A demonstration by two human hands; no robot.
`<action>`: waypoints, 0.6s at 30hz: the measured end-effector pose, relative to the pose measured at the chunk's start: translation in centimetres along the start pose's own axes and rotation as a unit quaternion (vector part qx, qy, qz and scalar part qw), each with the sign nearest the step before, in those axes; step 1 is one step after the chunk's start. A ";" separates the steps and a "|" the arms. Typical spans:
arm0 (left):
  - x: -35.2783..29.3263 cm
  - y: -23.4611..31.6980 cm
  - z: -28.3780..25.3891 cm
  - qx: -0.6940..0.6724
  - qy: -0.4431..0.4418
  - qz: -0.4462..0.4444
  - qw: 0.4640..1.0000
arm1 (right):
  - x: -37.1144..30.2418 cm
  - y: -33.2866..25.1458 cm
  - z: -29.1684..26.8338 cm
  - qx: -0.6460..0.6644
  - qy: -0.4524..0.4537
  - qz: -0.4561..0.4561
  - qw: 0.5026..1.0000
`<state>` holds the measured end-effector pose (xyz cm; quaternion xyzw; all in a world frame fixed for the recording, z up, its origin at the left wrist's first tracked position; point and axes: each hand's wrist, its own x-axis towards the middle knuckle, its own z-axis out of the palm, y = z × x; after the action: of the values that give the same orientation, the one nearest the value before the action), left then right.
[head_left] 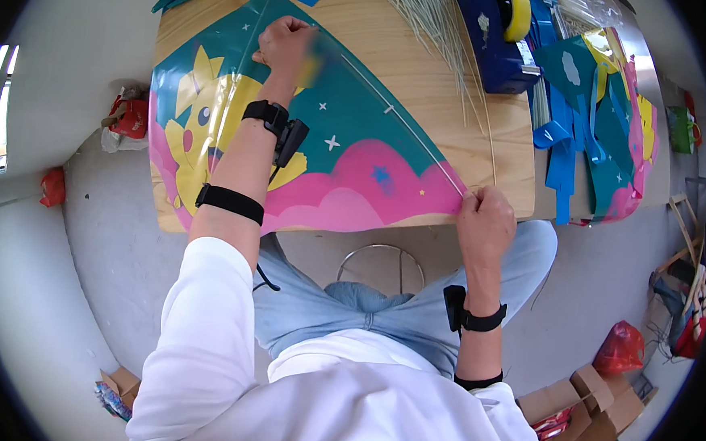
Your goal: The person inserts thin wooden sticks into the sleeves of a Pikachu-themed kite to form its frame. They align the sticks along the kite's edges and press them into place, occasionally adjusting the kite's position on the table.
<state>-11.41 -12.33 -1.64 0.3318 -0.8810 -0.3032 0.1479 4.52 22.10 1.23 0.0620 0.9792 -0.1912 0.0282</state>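
on the counter (441, 105), toward eleven o'clock, one sheet (339, 121) points its tip to twelve; one rod (422, 147) on it runs from half past ten to half past four. the left hand (285, 45) curls over the sheet's top, but i cannot tell its grip; the right hand (486, 221) clamps its grip on the corner at four. one tape dispenser (485, 47) stands at one.
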 end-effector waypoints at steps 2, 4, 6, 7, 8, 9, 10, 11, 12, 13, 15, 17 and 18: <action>-0.6 0.6 -0.1 0.013 0.002 0.007 1.000 | -0.5 0.2 0.5 0.021 0.025 0.010 0.999; -0.5 0.5 -0.2 0.017 0.007 0.012 1.000 | -0.6 0.3 0.5 0.039 0.039 0.015 0.998; -0.6 0.3 0.0 0.008 0.008 0.026 1.000 | -0.7 0.2 0.4 0.054 0.041 0.022 0.997; -0.6 0.2 0.1 0.005 0.012 0.033 0.999 | -0.8 0.2 0.5 0.054 0.045 0.025 0.997; -0.7 0.2 0.3 0.008 0.020 0.036 0.999 | -1.0 0.3 0.6 0.054 0.050 0.028 0.997; -0.6 0.2 0.2 0.012 0.031 0.039 0.999 | -1.0 0.2 0.7 0.056 0.055 0.029 0.997; -0.5 0.2 0.1 0.016 0.043 0.043 0.998 | -1.2 0.2 0.8 0.065 0.055 0.034 0.996; -0.5 0.2 0.1 0.014 0.036 0.045 0.998 | -1.3 0.4 0.8 0.074 0.055 0.039 0.995; -0.4 0.2 0.1 0.013 0.035 0.048 0.998 | -1.2 0.3 1.0 0.087 0.055 0.039 0.994; -0.4 0.2 0.1 0.011 0.035 0.050 0.998 | -1.2 0.3 1.2 0.096 0.061 0.038 0.993; -0.4 0.2 0.1 0.021 0.023 0.034 0.999 | -1.4 0.4 1.3 0.115 0.072 0.035 0.990; -0.2 -0.3 0.2 0.019 0.022 0.033 0.999 | -1.3 -0.5 0.0 0.133 0.043 0.090 0.986; -0.1 -0.5 0.4 0.020 0.021 0.029 0.999 | -1.2 -0.9 -0.6 0.141 0.029 0.116 0.983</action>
<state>-11.32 -12.40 -2.29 0.3153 -0.8928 -0.2738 0.1687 5.60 21.40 2.19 0.1846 0.9289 -0.3207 0.0124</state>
